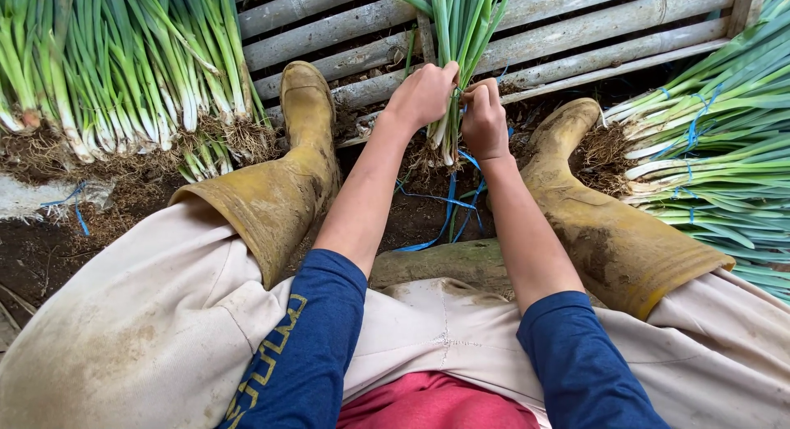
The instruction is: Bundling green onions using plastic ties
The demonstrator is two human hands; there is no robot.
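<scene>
Green and white, a bunch of long spring onions point(457, 67) stands upright between two muddy yellow rubber boots point(300, 161). Its leaves point up and away, and its hairy roots point down at the dirt. The left hand point(424, 93) is closed around the stalks. The right hand point(483, 116) pinches them just beside it, low down. Thin blue plastic string point(448, 211) hangs in loops under the bunch. Behind the bunch lies a grey wooden pallet point(576, 34) with rough slats. Left of the bunch lies a big heap of spring onions point(115, 75), roots toward the person. Right of it are tied bundles point(716, 149), lying sideways.
</scene>
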